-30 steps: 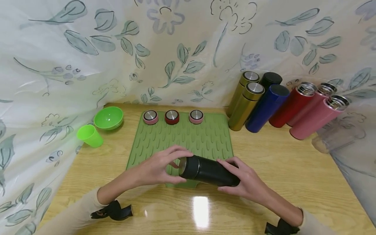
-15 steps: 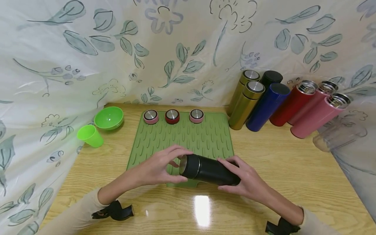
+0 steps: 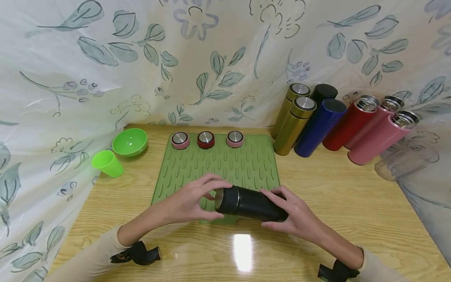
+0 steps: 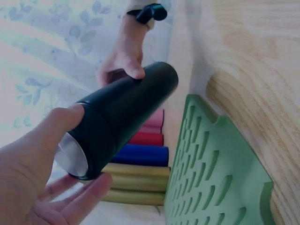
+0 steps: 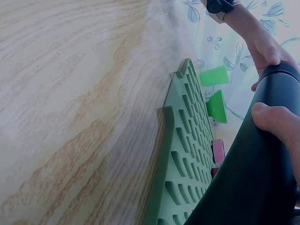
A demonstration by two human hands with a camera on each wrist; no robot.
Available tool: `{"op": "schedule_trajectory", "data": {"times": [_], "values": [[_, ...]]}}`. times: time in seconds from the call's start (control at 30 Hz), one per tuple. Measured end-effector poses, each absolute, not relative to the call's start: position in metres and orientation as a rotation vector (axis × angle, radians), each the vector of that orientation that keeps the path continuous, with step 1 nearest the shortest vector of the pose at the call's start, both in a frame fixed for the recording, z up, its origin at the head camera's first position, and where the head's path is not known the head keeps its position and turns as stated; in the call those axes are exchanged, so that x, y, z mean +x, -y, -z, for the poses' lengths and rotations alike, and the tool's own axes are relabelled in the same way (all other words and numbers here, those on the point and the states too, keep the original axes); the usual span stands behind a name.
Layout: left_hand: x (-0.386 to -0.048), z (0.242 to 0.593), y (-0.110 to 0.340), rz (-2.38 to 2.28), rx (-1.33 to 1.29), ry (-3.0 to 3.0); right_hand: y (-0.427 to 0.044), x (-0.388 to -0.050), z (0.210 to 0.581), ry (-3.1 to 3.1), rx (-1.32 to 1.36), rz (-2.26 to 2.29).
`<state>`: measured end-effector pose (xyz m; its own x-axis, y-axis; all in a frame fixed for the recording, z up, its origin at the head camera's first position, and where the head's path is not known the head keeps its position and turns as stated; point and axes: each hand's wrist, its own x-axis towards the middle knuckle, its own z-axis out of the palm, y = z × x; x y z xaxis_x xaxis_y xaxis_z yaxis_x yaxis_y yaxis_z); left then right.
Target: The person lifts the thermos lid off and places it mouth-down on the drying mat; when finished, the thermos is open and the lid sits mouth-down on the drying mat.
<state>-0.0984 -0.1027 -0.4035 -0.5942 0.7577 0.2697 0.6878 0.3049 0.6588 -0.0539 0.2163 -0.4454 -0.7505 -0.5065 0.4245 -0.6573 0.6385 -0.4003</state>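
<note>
A black bottle [image 3: 258, 205] lies nearly level in the air over the front edge of the green mat [image 3: 218, 164], its lid end to the left. My left hand [image 3: 197, 199] pinches the black lid [image 3: 229, 200] with thumb and fingertips; in the left wrist view the thumb and fingers of that hand [image 4: 51, 164] span the lid's rim. The right hand [image 3: 294, 215] grips the bottle's base end, its thumb along the body in the right wrist view. The lid sits on the bottle, with a thin silver ring at the joint.
Three small lids, pink [image 3: 180, 140], red [image 3: 206, 140] and pink [image 3: 235, 139], sit at the mat's back edge. Back right stand gold [image 3: 290, 131], blue [image 3: 318, 129], black, red [image 3: 349, 125] and pink bottles, beside a clear jug [image 3: 401, 162]. A green bowl [image 3: 130, 143] and cup [image 3: 108, 163] are left.
</note>
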Motion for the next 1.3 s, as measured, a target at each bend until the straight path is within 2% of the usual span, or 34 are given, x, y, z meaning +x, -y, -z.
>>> {"op": "schedule_trajectory", "data": {"times": [1.3], "values": [[-0.0953, 0.4036, 0.0984, -1.186, 1.248, -2.482, -0.2181, -0.0557, 0.4549, 2.504, 0.957, -0.821]]}}
